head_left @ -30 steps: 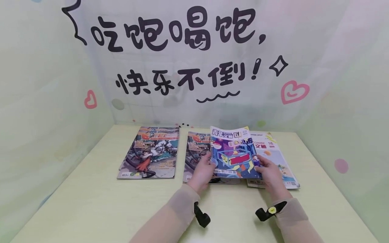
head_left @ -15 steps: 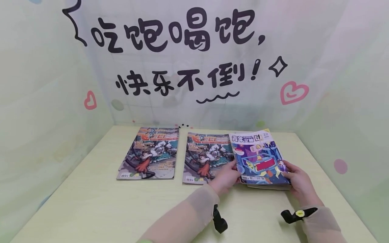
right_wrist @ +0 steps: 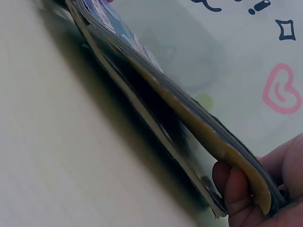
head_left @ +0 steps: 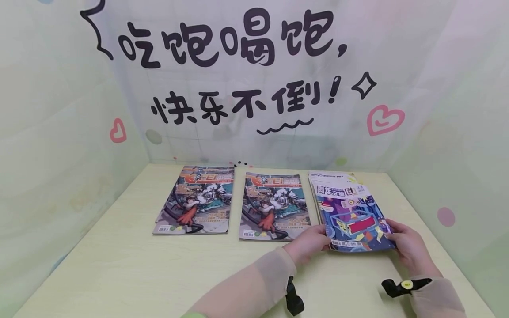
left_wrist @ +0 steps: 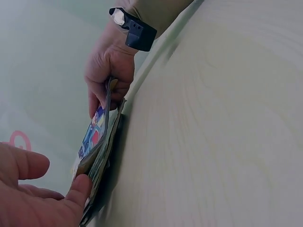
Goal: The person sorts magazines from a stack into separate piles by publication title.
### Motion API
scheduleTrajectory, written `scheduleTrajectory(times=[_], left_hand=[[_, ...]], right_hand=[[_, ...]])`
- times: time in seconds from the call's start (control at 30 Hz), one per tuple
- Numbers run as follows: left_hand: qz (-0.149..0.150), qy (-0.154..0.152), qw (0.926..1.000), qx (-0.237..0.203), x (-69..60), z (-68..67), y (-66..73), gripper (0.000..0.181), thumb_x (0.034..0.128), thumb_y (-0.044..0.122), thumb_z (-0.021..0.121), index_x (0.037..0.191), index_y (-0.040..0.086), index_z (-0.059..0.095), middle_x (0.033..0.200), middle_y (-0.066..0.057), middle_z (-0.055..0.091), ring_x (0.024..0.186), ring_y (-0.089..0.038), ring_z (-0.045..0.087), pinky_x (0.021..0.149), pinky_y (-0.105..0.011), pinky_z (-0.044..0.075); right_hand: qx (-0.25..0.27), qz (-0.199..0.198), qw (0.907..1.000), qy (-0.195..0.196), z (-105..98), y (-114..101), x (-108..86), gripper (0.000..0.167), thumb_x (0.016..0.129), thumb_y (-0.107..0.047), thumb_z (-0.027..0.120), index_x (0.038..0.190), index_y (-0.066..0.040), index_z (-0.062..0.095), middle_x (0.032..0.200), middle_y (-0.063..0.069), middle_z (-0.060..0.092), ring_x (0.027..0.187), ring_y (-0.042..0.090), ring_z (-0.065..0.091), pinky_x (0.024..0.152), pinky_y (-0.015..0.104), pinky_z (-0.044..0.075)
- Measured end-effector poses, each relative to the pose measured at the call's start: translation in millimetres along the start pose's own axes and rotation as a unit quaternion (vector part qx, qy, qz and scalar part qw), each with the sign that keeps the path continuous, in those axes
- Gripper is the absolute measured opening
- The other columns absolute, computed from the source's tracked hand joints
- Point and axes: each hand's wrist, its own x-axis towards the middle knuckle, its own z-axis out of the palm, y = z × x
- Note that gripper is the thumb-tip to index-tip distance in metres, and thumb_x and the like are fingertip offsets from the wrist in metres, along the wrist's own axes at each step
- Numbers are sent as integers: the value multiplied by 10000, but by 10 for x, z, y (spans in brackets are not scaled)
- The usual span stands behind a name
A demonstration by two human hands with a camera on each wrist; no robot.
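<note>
The table [head_left: 159, 274] is pale yellow-green with a faint wood grain, closed in on three sides by hanging cloth-like walls [head_left: 59, 145], lightly creased and printed with soft dots. Across the back panel [head_left: 214, 143] run rounded black Chinese characters [head_left: 257, 37], with a pink outlined heart [head_left: 385, 120] to their right.

A glossy purple-and-blue magazine [head_left: 355, 223] lies over a pile of magazines [head_left: 318, 179] at the right of the table. Its paper bends along its length, and the right wrist view shows a dark wedge-shaped gap between it and the worn, layered edges beneath. The right hand [head_left: 409, 245] pinches its near right corner, fingers curled below. The left hand [head_left: 312, 243] is at the near left corner, its digits spread and one resting against the paper edges; it seems not to be gripping, though the dim wrist view makes that hard to judge.

To the left lie a flat, soft-cover magazine [head_left: 274, 205] and, farther over, a thin stack [head_left: 199, 203] with the same grey-and-orange cover art.
</note>
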Motion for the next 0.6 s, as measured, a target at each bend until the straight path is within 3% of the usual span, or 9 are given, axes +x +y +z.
scheduleTrajectory(times=[0.1,0.23,0.33,0.47,0.53,0.6], left_hand=[[-94,13,9999,120,-14,12,11,454,909,14,529,1362,-10,512,1265,-79,605,1075,-181,573,994,-408,453],[-242,57,9987,440,-60,14,45,502,919,66,556,1404,-12,458,1398,-114,506,1148,-242,552,1047,-450,399],[-250,21,9969,741,-105,7,67,512,921,103,576,1409,0,457,1435,-119,467,1169,-283,553,1058,-456,386],[-207,-107,9950,969,-156,-20,95,512,919,137,606,1403,34,477,1417,-95,488,1152,-313,565,1034,-469,411],[-249,-189,9930,1136,-174,-63,118,502,920,172,616,1398,80,496,1387,-67,517,1114,-301,586,1005,-487,432],[-259,-306,9914,1247,-179,-128,138,479,927,196,618,1386,106,516,1332,-53,557,1061,-287,606,970,-483,459]], right_hand=[[-526,106,9985,120,2,1,-3,611,947,4,462,1489,36,182,1478,343,218,1052,164,507,709,139,481],[-1002,239,9942,307,8,-4,-11,602,961,-71,481,1488,35,209,1497,349,190,1254,388,335,854,265,455],[-1245,169,9909,488,18,0,-14,598,948,-80,515,1470,62,260,1461,351,268,1227,402,364,832,279,461],[-1610,-49,9838,790,42,-14,-31,568,918,-68,539,1424,103,346,1387,337,383,1124,353,455,641,144,444],[-1826,-181,9788,909,73,-55,-41,548,923,-98,542,1405,106,379,1366,329,417,1094,350,493,624,146,451],[-1961,-258,9756,955,130,-118,-50,539,942,-140,533,1406,93,389,1358,316,433,1093,358,503,686,209,484]])
